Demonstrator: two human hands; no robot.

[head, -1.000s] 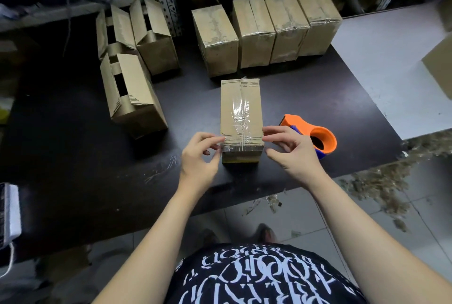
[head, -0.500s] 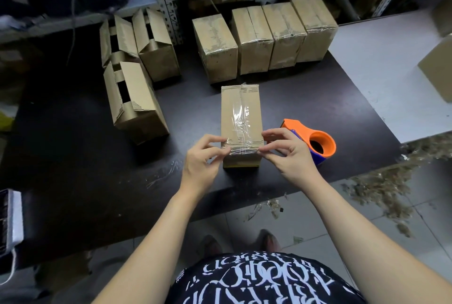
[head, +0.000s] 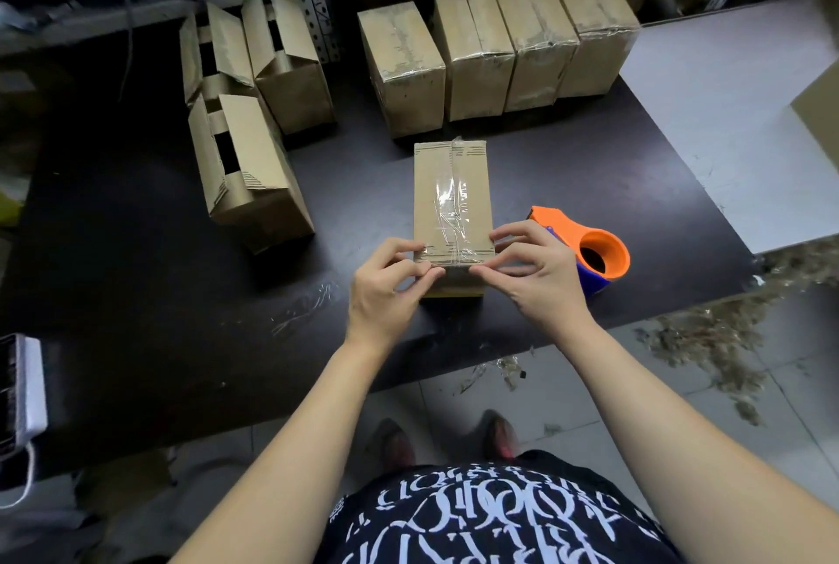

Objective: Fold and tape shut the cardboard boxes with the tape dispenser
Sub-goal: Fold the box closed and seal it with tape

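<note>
The left hand (head: 386, 289) and right hand (head: 538, 275) each pinch the taped box (head: 451, 186) at its near end, by the surface's (head: 136, 255) front edge, dispenser (head: 590, 252) just beside.

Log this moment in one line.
box: taped, near edge being pressed | left hand: pinches box | right hand: pinches box | tape dispenser: on table

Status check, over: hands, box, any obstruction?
Left hand and right hand pinch the box at its near corners, on the tape. Top seam taped. Tape dispenser lies beside right hand, untouched; nothing in the way.
</note>
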